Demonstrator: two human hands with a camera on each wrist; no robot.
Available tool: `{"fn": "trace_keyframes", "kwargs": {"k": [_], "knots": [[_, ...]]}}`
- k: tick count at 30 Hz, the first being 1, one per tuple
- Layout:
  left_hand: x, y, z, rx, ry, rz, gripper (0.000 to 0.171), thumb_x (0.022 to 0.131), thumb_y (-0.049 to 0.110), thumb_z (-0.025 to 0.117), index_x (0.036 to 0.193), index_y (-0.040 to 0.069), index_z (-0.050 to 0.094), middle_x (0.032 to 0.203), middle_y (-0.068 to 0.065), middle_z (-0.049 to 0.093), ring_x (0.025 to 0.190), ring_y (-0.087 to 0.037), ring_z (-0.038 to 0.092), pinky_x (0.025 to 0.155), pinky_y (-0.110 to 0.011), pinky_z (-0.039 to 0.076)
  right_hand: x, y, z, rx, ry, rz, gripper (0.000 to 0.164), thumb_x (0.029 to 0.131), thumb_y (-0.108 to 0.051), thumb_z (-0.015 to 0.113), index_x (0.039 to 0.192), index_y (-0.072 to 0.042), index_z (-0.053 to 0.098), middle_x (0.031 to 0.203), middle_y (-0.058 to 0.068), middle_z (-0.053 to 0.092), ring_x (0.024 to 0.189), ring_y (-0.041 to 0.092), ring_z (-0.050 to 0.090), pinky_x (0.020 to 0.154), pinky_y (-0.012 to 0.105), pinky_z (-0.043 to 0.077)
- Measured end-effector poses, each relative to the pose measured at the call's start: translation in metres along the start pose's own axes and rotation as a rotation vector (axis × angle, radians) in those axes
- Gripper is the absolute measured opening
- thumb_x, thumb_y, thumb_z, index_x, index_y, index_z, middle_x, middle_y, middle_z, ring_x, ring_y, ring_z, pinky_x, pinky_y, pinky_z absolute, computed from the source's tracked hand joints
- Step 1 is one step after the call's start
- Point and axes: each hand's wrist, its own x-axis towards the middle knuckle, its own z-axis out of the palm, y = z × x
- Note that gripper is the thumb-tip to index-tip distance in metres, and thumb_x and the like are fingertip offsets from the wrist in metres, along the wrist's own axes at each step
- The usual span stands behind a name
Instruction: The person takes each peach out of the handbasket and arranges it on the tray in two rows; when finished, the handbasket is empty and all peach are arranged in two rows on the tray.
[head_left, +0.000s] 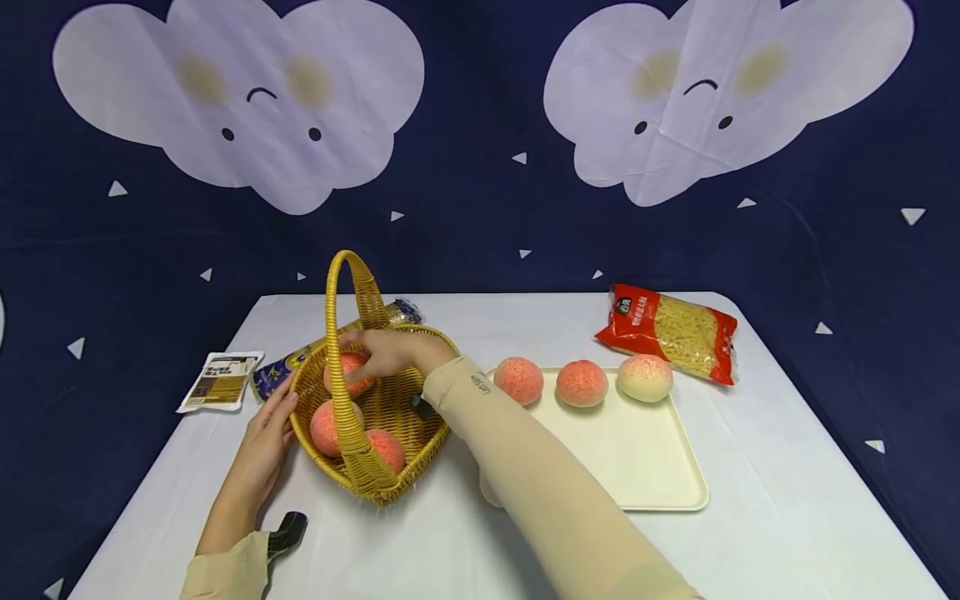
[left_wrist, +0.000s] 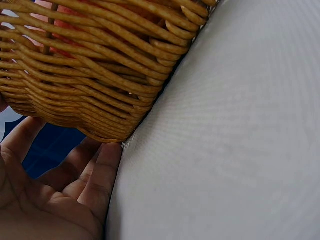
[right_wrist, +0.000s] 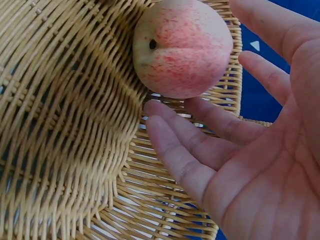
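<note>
Peach [right_wrist: 182, 50] under examination lies inside the wicker basket [head_left: 393, 400], toward its far side and resting against the woven wall. Right grip [head_left: 386, 352]: reaching in over the fruit, fingers spread and not closed round it; fingertips lie at the edge of the fruit, firm contact not established. Left grip [head_left: 266, 437]: fingers extended, laid against the basket's outer side, apparently to steady it. Two further peaches [head_left: 324, 429] lie in the basket's near part. Three row peaches [head_left: 582, 383] stand along the far edge of the tray [head_left: 622, 458], on the desk [head_left: 420, 550]. Step in hand is judged to be the handling of one peach within the basket; whether setting down or picking up cannot be determined. If setting down, the next move calls for withdrawing the spread fingers without catching the handle [head_left: 341, 400]; if picking up, for closing them evenly round the fruit. Either case favours keeping the basket steadied.
</note>
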Motion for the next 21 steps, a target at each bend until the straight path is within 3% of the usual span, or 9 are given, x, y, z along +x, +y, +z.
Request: {"fn": "trace_keyframes", "kwargs": {"k": [6, 12, 17, 21], "knots": [[-0.0004, 0.0011, 0.0002, 0.001, 0.003, -0.001, 0.070, 0.115, 0.055, 0.035, 0.175, 0.029, 0.009, 0.183, -0.010, 0.008, 0.165, -0.041, 0.020, 0.108, -0.006, 0.041, 0.0024, 0.0040, 0.0029, 0.020, -0.044, 0.060, 0.074, 0.105, -0.037, 0.070, 0.169, -0.020, 0.037, 0.170, 0.010, 0.045, 0.156, 0.023, 0.043, 0.125, 0.030, 0.038], [0.0013, 0.0009, 0.0010, -0.005, -0.001, -0.011, 0.069, 0.115, 0.055, 0.035, 0.175, 0.030, 0.009, 0.183, -0.009, 0.008, 0.165, -0.040, 0.021, 0.116, -0.013, 0.039, 0.0017, 0.0077, 0.0029, 0.083, -0.059, 0.059, 0.073, 0.105, -0.036, 0.069, 0.169, -0.020, 0.037, 0.169, 0.011, 0.045, 0.154, 0.024, 0.044, 0.123, 0.031, 0.040], [-0.0008, 0.0013, 0.0007, 0.002, 0.003, -0.012, 0.070, 0.115, 0.055, 0.035, 0.175, 0.029, 0.009, 0.183, -0.009, 0.008, 0.165, -0.040, 0.020, 0.113, -0.011, 0.040, 0.0027, 0.0085, 0.0057, 0.154, -0.065, 0.061, 0.070, 0.106, -0.033, 0.070, 0.166, -0.019, 0.039, 0.163, 0.012, 0.047, 0.131, 0.021, 0.054, 0.105, 0.032, 0.052], [-0.0017, 0.0024, 0.0009, 0.012, 0.004, -0.022, 0.070, 0.115, 0.055, 0.034, 0.175, 0.029, 0.008, 0.183, -0.008, 0.007, 0.166, -0.039, 0.019, 0.126, -0.026, 0.033, 0.0028, 0.0083, 0.0079, 0.173, -0.055, 0.073, 0.064, 0.107, -0.032, 0.068, 0.163, -0.019, 0.041, 0.158, 0.012, 0.047, 0.114, 0.021, 0.055, 0.091, 0.033, 0.056]]}}
